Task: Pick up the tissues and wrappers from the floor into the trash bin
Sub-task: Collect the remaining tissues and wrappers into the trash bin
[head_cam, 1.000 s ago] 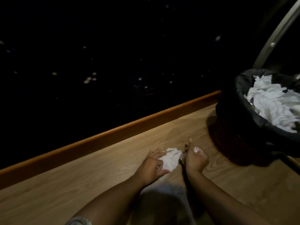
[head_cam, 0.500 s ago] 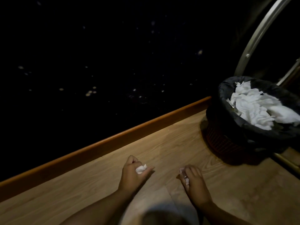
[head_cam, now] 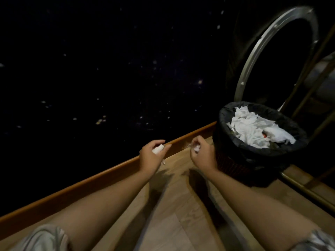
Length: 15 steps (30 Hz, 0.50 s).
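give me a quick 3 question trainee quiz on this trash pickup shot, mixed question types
1. True or false: the left hand is empty.
2. Which hand is nearer the trash bin? A) left B) right C) both the same
3. Fill in: the bin is lined with a black ____ and holds crumpled white tissues.

Key:
1. False; it grips a white tissue.
2. B; the right hand, closed on a small wrapper, is just beside the bin.
3. bag
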{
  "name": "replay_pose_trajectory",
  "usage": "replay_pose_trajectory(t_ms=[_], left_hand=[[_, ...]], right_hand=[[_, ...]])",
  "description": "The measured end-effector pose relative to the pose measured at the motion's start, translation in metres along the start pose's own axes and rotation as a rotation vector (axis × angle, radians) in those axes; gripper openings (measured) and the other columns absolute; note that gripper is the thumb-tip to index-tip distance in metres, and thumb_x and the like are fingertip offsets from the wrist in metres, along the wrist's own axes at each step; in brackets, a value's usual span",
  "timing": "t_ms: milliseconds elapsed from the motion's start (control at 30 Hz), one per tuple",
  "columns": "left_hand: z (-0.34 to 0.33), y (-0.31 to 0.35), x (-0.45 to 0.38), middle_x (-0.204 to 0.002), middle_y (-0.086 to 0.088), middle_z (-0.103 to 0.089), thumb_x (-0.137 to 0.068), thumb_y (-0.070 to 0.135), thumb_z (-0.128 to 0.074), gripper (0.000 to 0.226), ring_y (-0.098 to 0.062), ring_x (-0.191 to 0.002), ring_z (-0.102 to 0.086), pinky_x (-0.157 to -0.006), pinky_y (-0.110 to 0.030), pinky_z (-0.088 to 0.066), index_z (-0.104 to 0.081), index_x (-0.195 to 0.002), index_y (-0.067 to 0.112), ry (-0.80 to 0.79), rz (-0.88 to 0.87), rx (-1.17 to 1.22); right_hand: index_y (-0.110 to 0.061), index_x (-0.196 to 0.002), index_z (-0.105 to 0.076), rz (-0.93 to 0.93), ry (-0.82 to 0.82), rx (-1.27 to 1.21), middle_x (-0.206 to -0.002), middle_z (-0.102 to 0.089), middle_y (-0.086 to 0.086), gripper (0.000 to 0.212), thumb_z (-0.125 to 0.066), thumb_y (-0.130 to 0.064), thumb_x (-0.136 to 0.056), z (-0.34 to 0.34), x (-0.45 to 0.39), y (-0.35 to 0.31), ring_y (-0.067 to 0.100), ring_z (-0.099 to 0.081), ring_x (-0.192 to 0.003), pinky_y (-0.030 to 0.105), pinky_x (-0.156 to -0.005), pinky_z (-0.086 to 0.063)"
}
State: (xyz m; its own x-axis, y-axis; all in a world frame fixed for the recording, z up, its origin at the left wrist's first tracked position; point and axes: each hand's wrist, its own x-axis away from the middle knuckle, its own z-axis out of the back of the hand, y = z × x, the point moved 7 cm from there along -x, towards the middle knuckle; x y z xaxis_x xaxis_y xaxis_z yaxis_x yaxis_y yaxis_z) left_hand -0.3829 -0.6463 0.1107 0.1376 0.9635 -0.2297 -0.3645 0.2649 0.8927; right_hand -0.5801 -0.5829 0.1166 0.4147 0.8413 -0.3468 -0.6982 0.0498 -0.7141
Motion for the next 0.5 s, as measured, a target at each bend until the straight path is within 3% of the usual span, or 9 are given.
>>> replay_pose_trajectory(t_ms=[67, 200, 300, 367, 433, 500], left_hand=[[-0.005, 0.026, -0.012, -0.089, 0.012, -0.071, -0.078, 0.041, -0.076, 0.026, 0.004, -0.083, -0.062, -0.076, -0.014, -0.049, -0.076, -0.094, 0.020, 0.004, -0.026, 0.033], [-0.033, 0.073, -0.028, -0.055, -0.003, -0.062, -0.077, 0.049, -0.074, 0.042, -0.010, -0.052, -0.058, -0.053, -0.029, -0.048, -0.066, -0.064, 0.010, -0.066, -0.020, 0.135], [-0.063, 0.106, -0.033, -0.062, -0.013, -0.062, -0.078, 0.044, -0.075, 0.048, -0.017, -0.055, -0.058, -0.054, -0.031, -0.050, -0.063, -0.072, -0.001, -0.110, 0.035, 0.250], [-0.088, 0.125, -0.036, -0.063, -0.013, -0.057, -0.076, 0.041, -0.077, 0.048, -0.019, -0.056, -0.055, -0.056, -0.032, -0.050, -0.060, -0.073, -0.003, -0.113, 0.109, 0.377], [-0.111, 0.140, -0.039, -0.062, -0.011, -0.052, -0.065, 0.053, -0.080, 0.052, -0.020, -0.057, -0.052, -0.055, -0.034, -0.049, -0.059, -0.068, 0.006, -0.066, 0.181, 0.478], [-0.135, 0.150, -0.040, -0.062, -0.007, -0.051, -0.054, 0.067, -0.077, 0.061, -0.019, -0.057, -0.050, -0.054, -0.032, -0.047, -0.053, -0.065, 0.012, -0.053, 0.246, 0.521]], right_hand=[[-0.018, -0.090, -0.066, 0.013, 0.096, -0.120, -0.073, -0.067, -0.001, 0.021, -0.061, -0.001, -0.078, 0.028, -0.015, -0.014, 0.013, -0.062, -0.067, 0.027, -0.058, -0.050], [-0.014, -0.080, -0.073, 0.027, 0.268, -0.281, -0.063, -0.067, 0.002, 0.020, -0.053, -0.012, -0.078, 0.088, -0.040, -0.025, 0.016, -0.062, -0.056, 0.034, -0.054, -0.051], [-0.020, -0.054, -0.056, 0.070, 0.449, -0.279, -0.048, -0.050, -0.006, 0.033, -0.058, -0.032, -0.084, 0.138, -0.053, -0.027, 0.007, -0.047, -0.047, 0.030, -0.048, -0.037], [-0.014, -0.049, -0.047, 0.067, 0.551, -0.236, -0.045, -0.042, -0.002, 0.048, -0.065, -0.039, -0.086, 0.167, -0.060, -0.020, 0.009, -0.038, -0.044, 0.028, -0.048, -0.029], [-0.007, -0.050, -0.041, 0.016, 0.622, -0.200, -0.045, -0.036, 0.001, 0.046, -0.067, -0.028, -0.082, 0.188, -0.068, -0.005, 0.010, -0.031, -0.044, 0.030, -0.048, -0.026], [0.001, -0.054, -0.043, -0.097, 0.659, -0.196, -0.046, -0.033, 0.002, 0.031, -0.062, -0.013, -0.074, 0.201, -0.077, 0.019, 0.011, -0.028, -0.045, 0.027, -0.049, -0.025]])
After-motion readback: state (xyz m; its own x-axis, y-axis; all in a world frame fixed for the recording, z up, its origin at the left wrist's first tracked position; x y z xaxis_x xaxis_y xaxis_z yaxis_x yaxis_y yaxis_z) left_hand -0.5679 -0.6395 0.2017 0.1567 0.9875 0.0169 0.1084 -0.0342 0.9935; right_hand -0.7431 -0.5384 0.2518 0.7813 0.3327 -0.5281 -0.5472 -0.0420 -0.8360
